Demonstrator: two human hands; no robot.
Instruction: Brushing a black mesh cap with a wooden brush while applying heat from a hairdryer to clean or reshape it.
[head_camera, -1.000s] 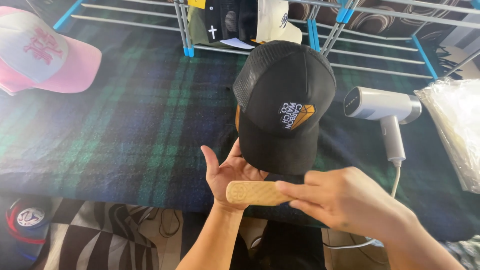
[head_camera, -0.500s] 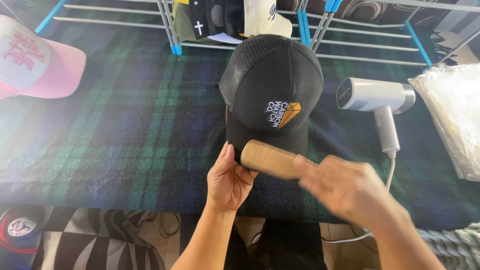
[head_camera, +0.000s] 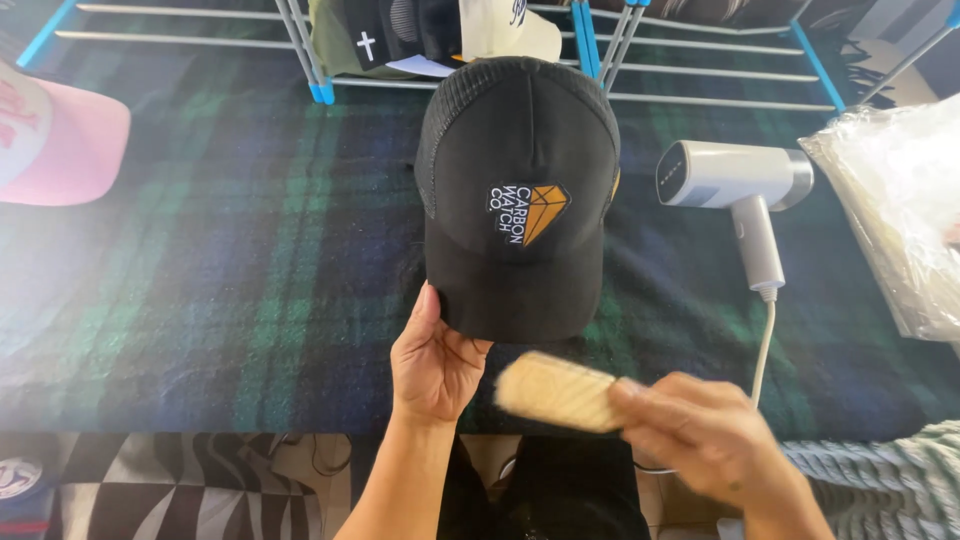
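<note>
A black mesh-backed cap (head_camera: 520, 190) with an orange and white patch on its front lies on a dark green and blue plaid cloth (head_camera: 230, 260), brim toward me. My left hand (head_camera: 432, 360) holds the near left edge of the brim, thumb on top. My right hand (head_camera: 700, 440) grips a pale wooden brush (head_camera: 555, 392), blurred with motion, just below the brim's front edge and apart from it.
A white handheld steamer (head_camera: 735, 180) with a cord lies right of the cap. A pink cap (head_camera: 60, 135) sits at far left, a clear plastic bag (head_camera: 900, 200) at far right. Behind, a wire rack with blue joints (head_camera: 590, 50) holds several more caps.
My right hand swept the brush from below the brim up across it, then back down to the near right. The left hand kept hold of the brim. The view shifted a little.
</note>
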